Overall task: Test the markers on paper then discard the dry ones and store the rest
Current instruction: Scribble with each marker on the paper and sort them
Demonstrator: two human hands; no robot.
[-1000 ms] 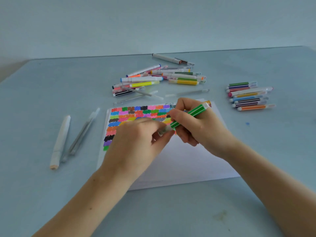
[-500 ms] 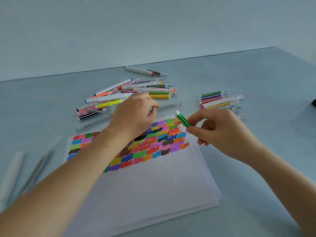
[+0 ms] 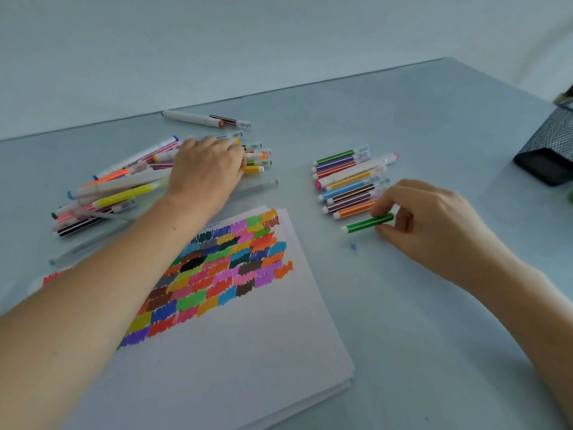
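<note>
Two hands (image 3: 207, 169), one paper stack (image 3: 248, 352), two marker groups (image 3: 350, 181), one dark mesh holder (image 3: 548, 150).

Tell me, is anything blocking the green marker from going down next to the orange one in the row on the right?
Nothing visible does. The right hand holds the green marker just in front of the orange marker, with only bare table between them.

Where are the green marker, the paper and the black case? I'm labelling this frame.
green marker (image 3: 367, 224): head view, middle of striped barrel.
paper (image 3: 248, 352): head view, blank lower area.
black case (image 3: 548, 147): head view, textured side.
</note>
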